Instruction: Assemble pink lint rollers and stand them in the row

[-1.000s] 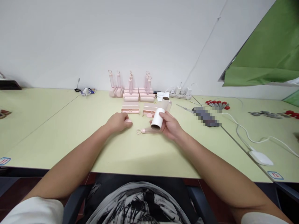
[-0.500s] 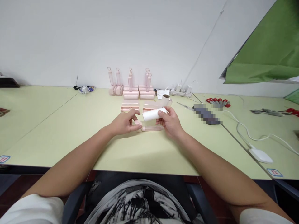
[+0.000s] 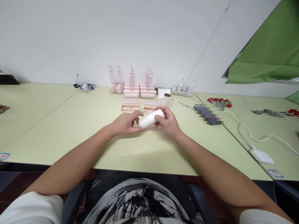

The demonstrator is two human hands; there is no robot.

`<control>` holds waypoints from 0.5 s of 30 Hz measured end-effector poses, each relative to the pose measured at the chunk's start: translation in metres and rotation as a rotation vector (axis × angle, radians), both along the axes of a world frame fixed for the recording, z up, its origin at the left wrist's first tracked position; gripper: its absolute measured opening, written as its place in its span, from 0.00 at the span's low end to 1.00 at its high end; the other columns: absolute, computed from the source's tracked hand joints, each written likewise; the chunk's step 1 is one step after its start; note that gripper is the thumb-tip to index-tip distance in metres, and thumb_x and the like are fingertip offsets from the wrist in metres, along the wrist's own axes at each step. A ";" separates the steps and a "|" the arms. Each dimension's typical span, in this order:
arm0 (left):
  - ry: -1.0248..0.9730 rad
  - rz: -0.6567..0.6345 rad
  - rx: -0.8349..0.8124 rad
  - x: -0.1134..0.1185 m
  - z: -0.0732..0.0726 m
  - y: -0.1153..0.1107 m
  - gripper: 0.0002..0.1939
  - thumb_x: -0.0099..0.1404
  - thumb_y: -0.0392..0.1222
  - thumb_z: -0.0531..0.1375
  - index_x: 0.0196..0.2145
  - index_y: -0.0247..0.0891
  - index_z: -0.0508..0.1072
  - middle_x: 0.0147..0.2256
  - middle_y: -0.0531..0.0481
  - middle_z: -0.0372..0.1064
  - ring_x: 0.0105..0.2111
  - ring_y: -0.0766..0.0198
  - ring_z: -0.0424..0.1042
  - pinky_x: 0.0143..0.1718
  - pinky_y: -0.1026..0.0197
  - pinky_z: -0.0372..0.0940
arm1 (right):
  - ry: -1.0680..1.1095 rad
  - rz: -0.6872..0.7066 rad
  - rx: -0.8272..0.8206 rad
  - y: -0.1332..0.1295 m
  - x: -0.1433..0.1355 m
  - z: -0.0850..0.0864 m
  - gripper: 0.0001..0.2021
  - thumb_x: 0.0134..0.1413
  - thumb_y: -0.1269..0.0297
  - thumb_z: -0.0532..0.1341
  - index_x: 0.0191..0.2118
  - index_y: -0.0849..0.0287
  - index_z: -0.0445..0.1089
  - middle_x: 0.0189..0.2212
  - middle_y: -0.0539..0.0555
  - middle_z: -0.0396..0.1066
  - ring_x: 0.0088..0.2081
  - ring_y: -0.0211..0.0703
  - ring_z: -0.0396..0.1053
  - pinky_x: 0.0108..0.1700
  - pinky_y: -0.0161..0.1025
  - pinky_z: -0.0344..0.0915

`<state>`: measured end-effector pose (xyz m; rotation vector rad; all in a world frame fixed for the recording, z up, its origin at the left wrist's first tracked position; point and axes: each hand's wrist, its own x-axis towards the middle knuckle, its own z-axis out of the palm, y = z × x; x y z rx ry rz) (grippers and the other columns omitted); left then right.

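My right hand [image 3: 170,122] grips a white lint roller roll [image 3: 151,119], tilted with its left end lower. At that left end my left hand [image 3: 127,123] has its fingers closed around a small pink end cap, pressed up against the roll and mostly hidden. Beneath the roll a clear pinkish handle tube [image 3: 151,128] lies on the table, partly covered by the hands. Just behind are two opened pink roller cases [image 3: 130,106]. Another roll [image 3: 166,99] with a brown cardboard core stands upright to the right of them.
Against the wall stand several pink lint rollers [image 3: 130,82] with upright handles. A power strip [image 3: 182,92] with chargers sits right of them. A blurred dark phone [image 3: 207,115], red-tipped tools [image 3: 219,102] and a white cable [image 3: 252,137] lie on the right. A coiled cable [image 3: 85,88] is at back left.
The roll has shifted left and tipped down at its left end, meeting the pink end cap in my left hand. Earlier there was a gap between them.
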<state>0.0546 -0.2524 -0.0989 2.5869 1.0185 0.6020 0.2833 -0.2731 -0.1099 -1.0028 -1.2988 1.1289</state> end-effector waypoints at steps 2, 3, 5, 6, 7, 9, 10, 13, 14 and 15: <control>-0.024 0.009 0.025 -0.001 0.000 0.000 0.27 0.61 0.56 0.61 0.52 0.40 0.63 0.32 0.54 0.72 0.26 0.66 0.69 0.28 0.65 0.58 | 0.026 0.017 -0.023 0.000 0.001 0.000 0.21 0.45 0.58 0.66 0.45 0.56 0.64 0.32 0.46 0.69 0.22 0.33 0.66 0.25 0.37 0.67; -0.038 0.013 0.037 -0.002 -0.001 0.000 0.26 0.61 0.56 0.61 0.52 0.40 0.64 0.31 0.54 0.72 0.26 0.66 0.69 0.28 0.65 0.58 | 0.039 0.025 -0.034 0.000 0.001 0.000 0.20 0.46 0.58 0.66 0.45 0.56 0.64 0.32 0.45 0.69 0.21 0.33 0.66 0.25 0.37 0.67; -0.066 0.016 0.058 -0.003 -0.002 -0.001 0.25 0.61 0.55 0.61 0.51 0.40 0.64 0.31 0.54 0.72 0.26 0.66 0.69 0.28 0.65 0.59 | 0.061 0.035 -0.048 0.000 0.000 0.000 0.20 0.46 0.58 0.66 0.46 0.56 0.65 0.30 0.45 0.68 0.21 0.33 0.66 0.25 0.36 0.67; -0.081 0.015 0.061 -0.004 -0.002 -0.001 0.25 0.61 0.54 0.61 0.51 0.40 0.64 0.31 0.54 0.72 0.26 0.67 0.69 0.28 0.65 0.59 | 0.069 0.039 -0.053 0.000 0.000 0.000 0.20 0.46 0.58 0.66 0.46 0.56 0.65 0.29 0.44 0.68 0.21 0.33 0.66 0.25 0.36 0.67; -0.096 0.015 0.054 -0.005 -0.003 -0.001 0.25 0.61 0.54 0.62 0.51 0.41 0.63 0.31 0.54 0.72 0.26 0.67 0.69 0.27 0.65 0.59 | 0.077 0.039 -0.057 0.000 0.000 -0.001 0.21 0.46 0.58 0.66 0.47 0.56 0.65 0.28 0.44 0.68 0.21 0.33 0.66 0.25 0.36 0.67; -0.131 0.016 0.014 -0.006 -0.005 0.000 0.25 0.60 0.53 0.63 0.50 0.41 0.63 0.32 0.54 0.72 0.25 0.68 0.68 0.27 0.65 0.60 | 0.093 0.048 -0.069 0.000 -0.001 -0.001 0.22 0.46 0.58 0.66 0.47 0.56 0.65 0.28 0.44 0.68 0.21 0.33 0.66 0.25 0.35 0.67; -0.149 0.020 -0.011 -0.006 -0.006 0.001 0.25 0.60 0.54 0.63 0.50 0.41 0.63 0.32 0.54 0.72 0.24 0.68 0.68 0.26 0.65 0.61 | 0.103 0.056 -0.075 0.001 -0.002 -0.002 0.22 0.46 0.58 0.67 0.47 0.56 0.66 0.28 0.44 0.68 0.22 0.33 0.66 0.25 0.35 0.67; -0.209 0.033 -0.056 -0.007 -0.009 0.003 0.24 0.59 0.54 0.64 0.48 0.41 0.63 0.32 0.54 0.71 0.24 0.68 0.67 0.26 0.65 0.62 | 0.134 0.076 -0.093 0.001 -0.003 -0.001 0.21 0.46 0.58 0.66 0.47 0.56 0.66 0.28 0.45 0.68 0.22 0.33 0.67 0.25 0.36 0.69; -0.229 0.038 -0.059 -0.007 -0.010 0.004 0.24 0.59 0.53 0.65 0.47 0.41 0.63 0.33 0.54 0.71 0.25 0.68 0.67 0.26 0.65 0.62 | 0.148 0.075 -0.103 0.001 -0.003 -0.001 0.21 0.46 0.59 0.66 0.47 0.56 0.65 0.28 0.44 0.68 0.22 0.33 0.67 0.25 0.36 0.70; -0.250 0.045 -0.062 -0.006 -0.011 0.004 0.24 0.59 0.53 0.64 0.47 0.41 0.63 0.34 0.53 0.71 0.25 0.68 0.67 0.26 0.64 0.63 | 0.165 0.068 -0.116 0.001 -0.003 0.000 0.21 0.46 0.59 0.66 0.48 0.56 0.64 0.28 0.45 0.68 0.22 0.34 0.68 0.25 0.37 0.71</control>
